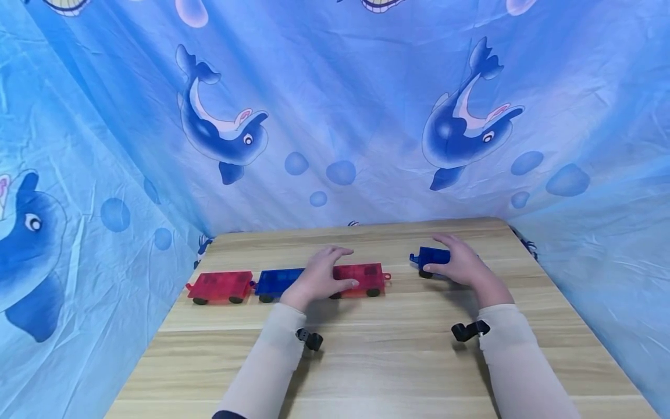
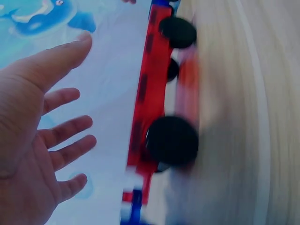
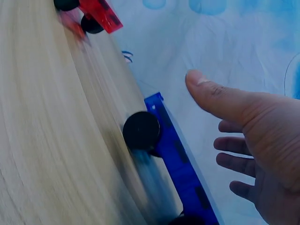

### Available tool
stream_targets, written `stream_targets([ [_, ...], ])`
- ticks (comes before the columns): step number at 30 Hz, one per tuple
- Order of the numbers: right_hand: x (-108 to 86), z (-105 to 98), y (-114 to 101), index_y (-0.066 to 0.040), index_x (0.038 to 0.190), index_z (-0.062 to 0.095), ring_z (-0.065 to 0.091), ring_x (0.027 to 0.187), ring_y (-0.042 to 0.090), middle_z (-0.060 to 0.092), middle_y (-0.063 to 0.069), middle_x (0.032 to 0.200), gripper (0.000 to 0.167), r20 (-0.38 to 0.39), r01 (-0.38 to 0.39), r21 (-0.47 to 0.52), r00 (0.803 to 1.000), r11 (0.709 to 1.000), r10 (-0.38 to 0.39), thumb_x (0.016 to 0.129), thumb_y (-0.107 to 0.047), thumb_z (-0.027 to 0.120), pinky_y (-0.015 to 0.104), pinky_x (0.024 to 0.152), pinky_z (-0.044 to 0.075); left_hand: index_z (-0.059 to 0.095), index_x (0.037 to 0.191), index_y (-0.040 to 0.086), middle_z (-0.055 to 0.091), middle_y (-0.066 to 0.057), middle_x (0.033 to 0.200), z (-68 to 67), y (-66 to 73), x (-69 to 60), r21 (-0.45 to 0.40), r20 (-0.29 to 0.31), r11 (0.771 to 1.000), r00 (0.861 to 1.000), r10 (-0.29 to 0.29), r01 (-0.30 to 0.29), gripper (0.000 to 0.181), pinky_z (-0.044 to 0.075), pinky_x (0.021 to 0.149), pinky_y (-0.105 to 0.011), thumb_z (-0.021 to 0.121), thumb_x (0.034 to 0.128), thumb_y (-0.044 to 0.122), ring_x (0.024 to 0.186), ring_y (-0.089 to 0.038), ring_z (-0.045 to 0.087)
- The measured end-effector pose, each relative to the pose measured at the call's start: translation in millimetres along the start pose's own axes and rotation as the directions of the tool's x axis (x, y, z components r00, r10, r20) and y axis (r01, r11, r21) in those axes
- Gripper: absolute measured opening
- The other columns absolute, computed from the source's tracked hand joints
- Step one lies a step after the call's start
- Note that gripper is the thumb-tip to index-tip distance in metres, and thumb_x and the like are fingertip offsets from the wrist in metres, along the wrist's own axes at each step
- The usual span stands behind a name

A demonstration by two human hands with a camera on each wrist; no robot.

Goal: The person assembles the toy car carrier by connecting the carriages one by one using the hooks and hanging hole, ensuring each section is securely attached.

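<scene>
Toy train cars with black wheels stand on a wooden table. My left hand (image 1: 321, 278) hovers over a red car (image 1: 373, 278), fingers spread; the left wrist view shows a gap between the fingers and that red car (image 2: 149, 93). My right hand (image 1: 463, 266) is over a separate blue car (image 1: 433, 256) and hides part of it. In the right wrist view, thumb and fingers are loosely extended, apart from this blue car (image 3: 180, 159). Another blue car (image 1: 277, 281), partly behind the left hand, meets the red car at a hook.
A further red car (image 1: 221, 286) stands at the left end of the row, linked to the blue one. Table space (image 1: 400, 291) separates the row from the right blue car. A blue dolphin-print curtain (image 1: 356, 116) surrounds the wooden table (image 1: 377, 361) at the back and sides.
</scene>
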State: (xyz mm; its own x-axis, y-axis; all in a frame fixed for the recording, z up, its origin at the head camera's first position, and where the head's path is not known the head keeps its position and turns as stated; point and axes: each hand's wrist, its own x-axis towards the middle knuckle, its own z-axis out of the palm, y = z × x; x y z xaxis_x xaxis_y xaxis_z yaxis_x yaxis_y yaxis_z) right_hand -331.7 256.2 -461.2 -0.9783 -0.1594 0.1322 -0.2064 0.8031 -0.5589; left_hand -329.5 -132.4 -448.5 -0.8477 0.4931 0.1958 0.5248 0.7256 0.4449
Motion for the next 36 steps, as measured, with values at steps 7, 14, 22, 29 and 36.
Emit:
stream_targets([
  [7, 1.1, 3, 12, 0.001, 0.16, 0.036, 0.024, 0.149, 0.055, 0.027, 0.03, 0.165, 0.101, 0.034, -0.01, -0.018, 0.999, 1.0, 0.011, 0.085, -0.04, 0.088, 0.073, 0.115, 0.026, 0.052, 0.155, 0.026, 0.05, -0.001, 0.153, 20.2, 12.4, 11.2, 0.019, 0.04, 1.0, 0.999, -0.002, 0.001, 0.083, 0.042, 0.114, -0.055, 0.086, 0.0841, 0.051, 0.142, -0.031, 0.046],
  [14, 2.4, 7, 20, 0.0, 0.161, 0.035, 0.025, 0.149, 0.056, 0.026, 0.031, 0.165, 0.105, 0.062, -0.061, -0.022, 0.996, 0.998, 0.062, 0.083, -0.044, 0.09, 0.073, 0.115, 0.027, 0.053, 0.154, 0.026, 0.052, -0.001, 0.151, 34.9, 12.6, 15.9, 0.064, 0.033, 0.998, 0.999, -0.012, 0.01, 0.088, 0.046, 0.11, -0.055, 0.091, 0.0786, 0.053, 0.138, -0.031, 0.049],
  [22, 1.2, 9, 23, 0.004, 0.158, 0.038, 0.034, 0.144, 0.055, 0.036, 0.034, 0.158, 0.096, 0.08, -0.069, -0.017, 0.994, 0.997, 0.07, 0.087, -0.038, 0.087, 0.07, 0.114, 0.031, 0.052, 0.154, 0.029, 0.052, 0.001, 0.152, 41.8, 9.2, 18.1, 0.109, 0.057, 0.994, 0.998, -0.021, 0.015, 0.09, 0.042, 0.113, -0.052, 0.093, 0.0771, 0.05, 0.137, -0.029, 0.048],
  [29, -0.4, 9, 16, 0.002, 0.156, 0.044, 0.034, 0.143, 0.057, 0.036, 0.035, 0.158, 0.087, 0.087, -0.058, -0.044, 0.994, 0.997, 0.061, 0.088, -0.033, 0.087, 0.071, 0.114, 0.031, 0.056, 0.151, 0.027, 0.057, 0.001, 0.148, 43.9, 8.0, 18.0, 0.125, 0.075, 0.992, 0.997, -0.031, 0.022, 0.083, 0.036, 0.118, -0.05, 0.092, 0.0785, 0.048, 0.139, -0.028, 0.049],
  [36, 0.2, 10, 14, -0.001, 0.155, 0.047, 0.037, 0.142, 0.055, 0.039, 0.032, 0.157, 0.088, 0.099, -0.062, -0.064, 0.993, 0.996, 0.068, 0.085, -0.034, 0.09, 0.072, 0.112, 0.033, 0.056, 0.151, 0.028, 0.059, 0.001, 0.143, 44.8, 6.1, 17.6, 0.111, 0.083, 0.993, 0.996, -0.035, 0.025, 0.082, 0.039, 0.116, -0.05, 0.091, 0.0796, 0.049, 0.136, -0.028, 0.051],
])
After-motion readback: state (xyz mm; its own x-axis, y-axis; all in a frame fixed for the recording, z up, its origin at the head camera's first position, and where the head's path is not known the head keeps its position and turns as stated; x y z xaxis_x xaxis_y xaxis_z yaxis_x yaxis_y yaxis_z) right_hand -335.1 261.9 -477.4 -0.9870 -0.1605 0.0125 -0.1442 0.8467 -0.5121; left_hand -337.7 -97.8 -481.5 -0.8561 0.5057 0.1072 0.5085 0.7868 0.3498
